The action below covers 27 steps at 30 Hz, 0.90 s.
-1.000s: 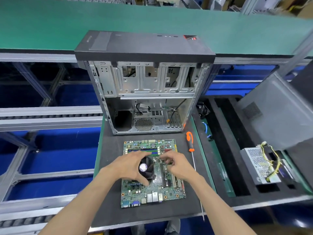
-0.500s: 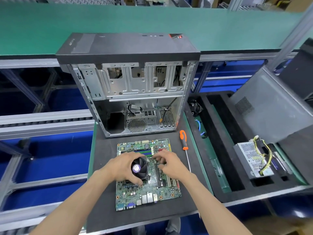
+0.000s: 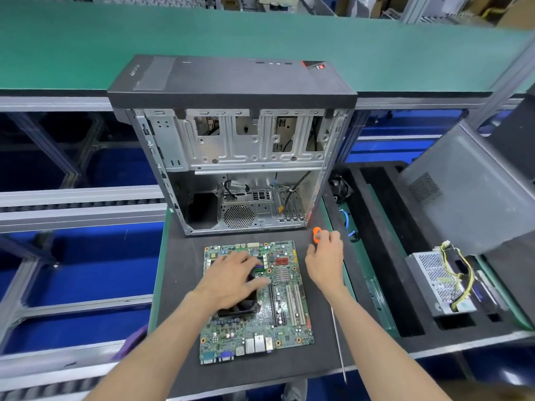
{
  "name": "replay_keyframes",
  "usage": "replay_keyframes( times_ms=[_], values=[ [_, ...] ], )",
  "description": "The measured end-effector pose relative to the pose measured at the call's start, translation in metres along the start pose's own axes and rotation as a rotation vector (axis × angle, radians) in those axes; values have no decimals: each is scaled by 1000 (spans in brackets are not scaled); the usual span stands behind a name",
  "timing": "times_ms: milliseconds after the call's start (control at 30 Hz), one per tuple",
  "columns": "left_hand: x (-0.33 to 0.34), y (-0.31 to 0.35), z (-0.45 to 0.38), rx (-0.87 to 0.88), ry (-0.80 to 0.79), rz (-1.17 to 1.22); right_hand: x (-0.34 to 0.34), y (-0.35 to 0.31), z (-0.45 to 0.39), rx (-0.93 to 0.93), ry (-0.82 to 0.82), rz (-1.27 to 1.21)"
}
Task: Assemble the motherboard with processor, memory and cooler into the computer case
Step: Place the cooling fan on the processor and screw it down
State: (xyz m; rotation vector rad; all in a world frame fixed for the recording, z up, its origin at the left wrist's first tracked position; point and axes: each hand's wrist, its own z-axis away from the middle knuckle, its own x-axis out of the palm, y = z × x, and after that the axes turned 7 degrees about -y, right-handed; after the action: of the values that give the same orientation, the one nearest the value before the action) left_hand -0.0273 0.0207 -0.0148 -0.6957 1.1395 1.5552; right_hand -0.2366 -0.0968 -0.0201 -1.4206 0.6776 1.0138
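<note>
The green motherboard (image 3: pixel 289 311) lies flat on the black foam mat (image 3: pixel 179 273), in front of the open computer case (image 3: pixel 231 82), which stands upright and shows its bare metal interior. A black cooler fan (image 3: pixel 243 307) sits on the board. My left hand (image 3: pixel 231 277) rests on top of the cooler with its fingers spread towards the memory slots. To the right of the board, my right hand (image 3: pixel 325 261) closes its thumb and fingers around the orange handle of the screwdriver (image 3: pixel 316 231). The screwdriver's shaft runs back under my forearm.
A foam tray on the right holds a perforated power supply (image 3: pixel 434 280) with yellow wires, a small fan (image 3: pixel 341 188) and a blue cable (image 3: pixel 346 221). The grey side panel (image 3: pixel 469 192) leans over the tray. A green conveyor belt (image 3: pixel 86 39) runs behind the case.
My right hand has left the motherboard and moved right and forward to the screwdriver handle. My left hand has shifted from the cooler's side onto its top.
</note>
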Motion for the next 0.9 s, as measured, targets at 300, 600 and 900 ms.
replay_keyframes(
  times_ms=[300,600,900],
  values=[
    [23,4,-6,-41,177,-190,10,10,-14,168,-168,80],
    [21,3,-5,6,215,-149,-49,-44,15,-129,72,-451],
    [6,-9,-6,21,25,363,-99,-140,25,-416,108,-942]
  ],
)
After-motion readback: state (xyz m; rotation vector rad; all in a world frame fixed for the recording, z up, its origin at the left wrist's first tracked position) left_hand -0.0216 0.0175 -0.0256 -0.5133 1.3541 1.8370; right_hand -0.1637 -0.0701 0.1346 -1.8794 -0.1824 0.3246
